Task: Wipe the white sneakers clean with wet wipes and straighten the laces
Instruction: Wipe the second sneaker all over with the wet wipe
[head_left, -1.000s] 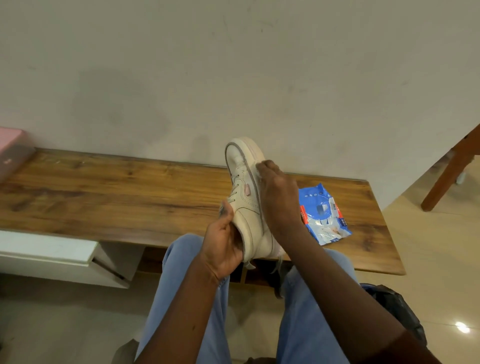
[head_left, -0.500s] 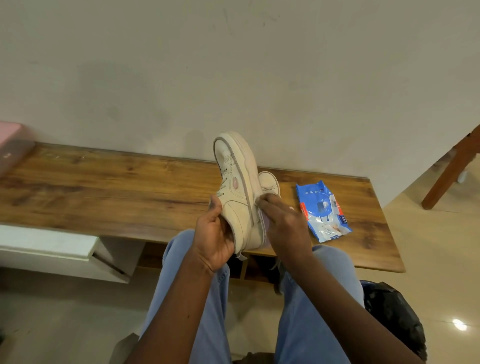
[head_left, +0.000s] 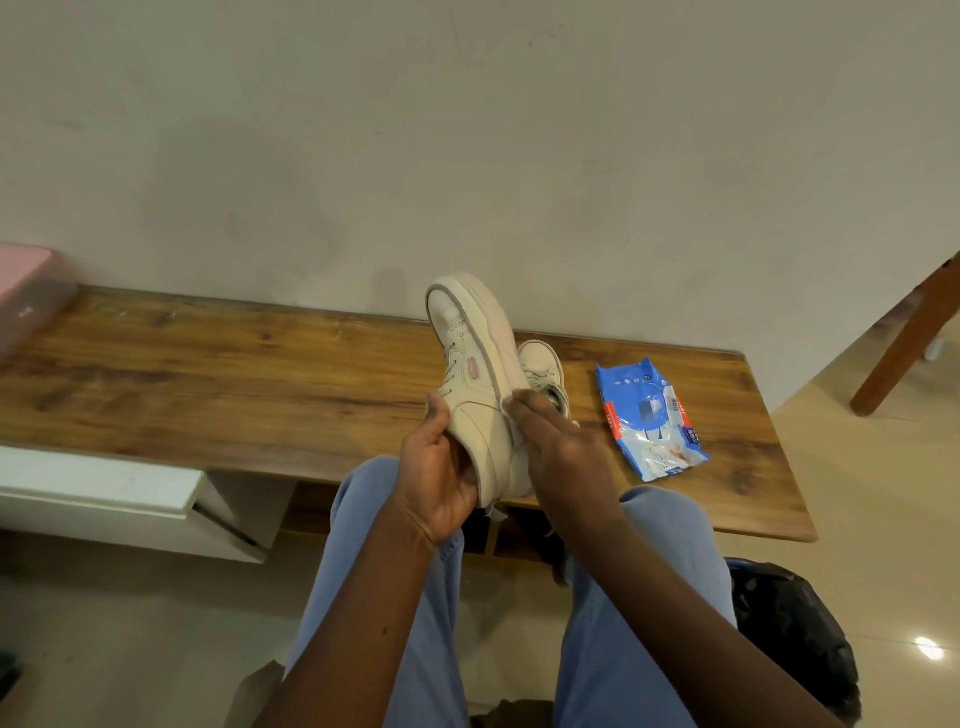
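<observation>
A white sneaker (head_left: 470, 364) is held up over the wooden bench (head_left: 234, 384), toe pointing away, turned on its side. My left hand (head_left: 436, 467) grips its heel end, with fingers inside the opening and the thumb on the upper. My right hand (head_left: 558, 452) presses a white wet wipe (head_left: 511, 415) against the sole's side; only an edge of the wipe shows. The second white sneaker (head_left: 543, 371) stands on the bench just behind, partly hidden by my right hand. A blue wet wipes pack (head_left: 649, 415) lies on the bench to the right.
A pink box (head_left: 23, 291) sits at the bench's far left, against the wall. A white drawer unit (head_left: 104, 493) hangs under the bench on the left. A dark bag (head_left: 789, 623) lies on the floor at right, and a wooden chair leg (head_left: 909, 338) stands at far right.
My right hand has slid down the sole from near the toe toward the heel, uncovering the second sneaker behind. The held sneaker tilted slightly left.
</observation>
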